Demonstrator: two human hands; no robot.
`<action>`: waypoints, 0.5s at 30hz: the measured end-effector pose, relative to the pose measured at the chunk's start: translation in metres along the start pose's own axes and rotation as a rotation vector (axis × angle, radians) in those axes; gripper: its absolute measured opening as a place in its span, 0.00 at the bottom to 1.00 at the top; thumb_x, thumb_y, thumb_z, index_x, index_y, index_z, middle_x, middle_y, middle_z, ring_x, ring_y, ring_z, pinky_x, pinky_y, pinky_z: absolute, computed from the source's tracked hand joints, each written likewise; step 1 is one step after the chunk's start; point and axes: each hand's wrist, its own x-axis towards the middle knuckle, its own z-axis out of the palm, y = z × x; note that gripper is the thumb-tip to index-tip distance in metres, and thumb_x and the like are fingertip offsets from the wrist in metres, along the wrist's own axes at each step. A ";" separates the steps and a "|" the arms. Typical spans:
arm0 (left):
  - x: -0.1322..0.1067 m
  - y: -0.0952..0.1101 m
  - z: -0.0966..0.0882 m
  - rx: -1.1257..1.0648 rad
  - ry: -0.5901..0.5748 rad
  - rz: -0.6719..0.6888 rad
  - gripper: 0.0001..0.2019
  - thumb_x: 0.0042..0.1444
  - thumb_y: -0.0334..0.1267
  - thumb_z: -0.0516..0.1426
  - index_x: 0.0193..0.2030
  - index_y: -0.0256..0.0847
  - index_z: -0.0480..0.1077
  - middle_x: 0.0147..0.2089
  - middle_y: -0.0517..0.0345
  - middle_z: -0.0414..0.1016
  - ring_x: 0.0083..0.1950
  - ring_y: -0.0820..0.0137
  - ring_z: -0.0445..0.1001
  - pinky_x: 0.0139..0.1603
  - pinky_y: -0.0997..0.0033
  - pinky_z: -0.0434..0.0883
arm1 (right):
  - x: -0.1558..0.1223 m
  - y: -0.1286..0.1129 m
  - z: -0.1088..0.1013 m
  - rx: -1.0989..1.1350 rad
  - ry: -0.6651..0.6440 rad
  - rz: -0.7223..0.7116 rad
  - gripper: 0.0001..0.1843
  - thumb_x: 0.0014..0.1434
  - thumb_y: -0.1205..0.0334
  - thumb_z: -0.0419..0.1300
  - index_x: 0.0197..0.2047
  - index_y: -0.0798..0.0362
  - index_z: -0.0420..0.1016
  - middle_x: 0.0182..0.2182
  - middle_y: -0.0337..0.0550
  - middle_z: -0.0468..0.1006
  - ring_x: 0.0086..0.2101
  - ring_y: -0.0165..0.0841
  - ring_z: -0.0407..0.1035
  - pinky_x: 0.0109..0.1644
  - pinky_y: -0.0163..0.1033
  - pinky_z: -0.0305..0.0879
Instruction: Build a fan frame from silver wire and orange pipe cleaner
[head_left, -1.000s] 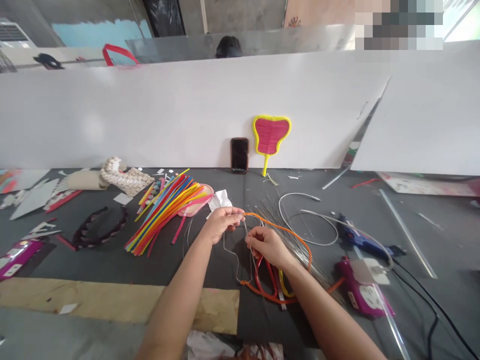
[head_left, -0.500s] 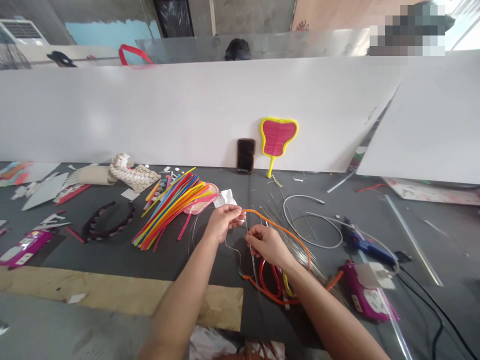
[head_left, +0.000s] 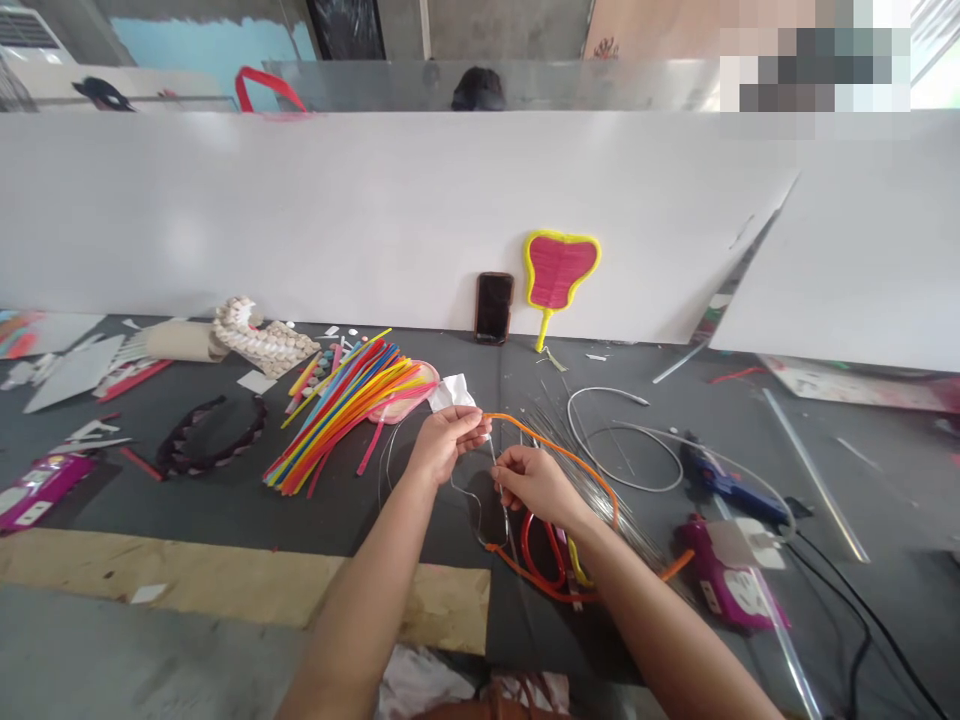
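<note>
My left hand is closed in a pinch on one end of an orange covered wire, bent into a wide loop. Just to the right, my right hand pinches a thin silvery wire that runs down between the hands toward the loop's lower end. Under my right forearm, which hides part of the loop, lie red looped handles with some yellow beside them. A bundle of straight metal wires spreads behind my right hand. White crumpled paper sits just beyond my left hand.
Colourful strips lie left of my hands. A phone and a pink fan with yellow edging lean on the white partition. To the right are a coiled cable, a blue glue gun and a purple power strip.
My right fingers stay on the thin wire and my left on the orange end, with only slight shifts. The view has moved a little.
</note>
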 end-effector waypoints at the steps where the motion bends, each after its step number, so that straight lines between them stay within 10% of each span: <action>1: 0.000 0.000 0.000 -0.004 -0.001 0.005 0.09 0.44 0.33 0.64 0.33 0.33 0.71 0.31 0.51 0.78 0.33 0.70 0.76 0.34 0.73 0.72 | 0.000 0.000 0.000 0.006 -0.003 0.004 0.07 0.51 0.59 0.57 0.25 0.53 0.66 0.17 0.34 0.71 0.17 0.26 0.67 0.19 0.29 0.64; 15: -0.005 0.005 0.003 -0.041 -0.033 0.033 0.09 0.46 0.34 0.62 0.35 0.35 0.69 0.34 0.52 0.78 0.33 0.70 0.77 0.35 0.71 0.73 | 0.004 -0.004 -0.002 0.023 0.005 -0.034 0.07 0.51 0.59 0.57 0.25 0.53 0.67 0.18 0.35 0.72 0.18 0.26 0.67 0.20 0.28 0.64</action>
